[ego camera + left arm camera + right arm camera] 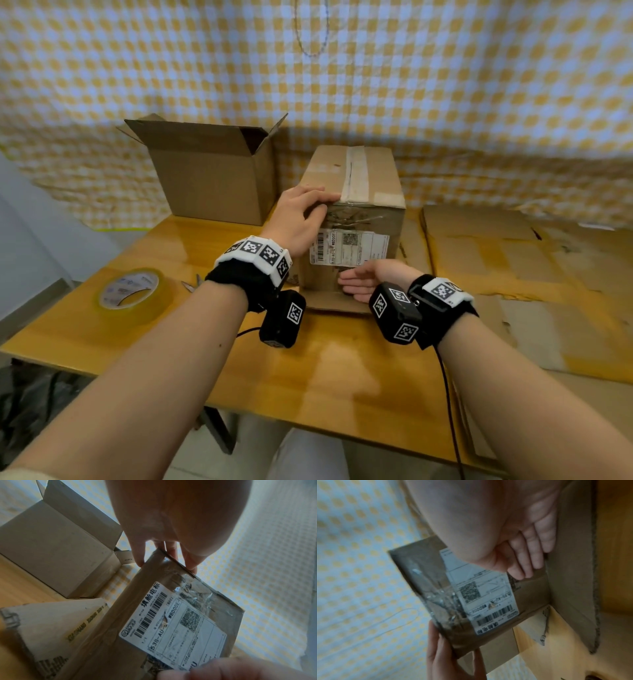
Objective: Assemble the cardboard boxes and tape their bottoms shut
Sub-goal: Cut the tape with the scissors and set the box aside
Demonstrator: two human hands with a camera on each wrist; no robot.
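Two hands [301, 219] [363, 281] hold one taped box [356, 192]; one open box [212, 174] behind.

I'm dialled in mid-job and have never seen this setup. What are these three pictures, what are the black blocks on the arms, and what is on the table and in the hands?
There is no machine here: a person works with bare hands. The black blocks are small cameras strapped to the wrists. The big picture comes from a camera on the person's head; the other two look along each hand from the wrist.

On the wooden table stands a taped box, its taped face up and a shipping label facing the person. The left hand grips its top near corner, thumb on the front. The right hand rests low on the front, by a flap lying on the table. Behind and to the left stands an open box. A tape roll lies at the left, and flattened cardboard at the right.
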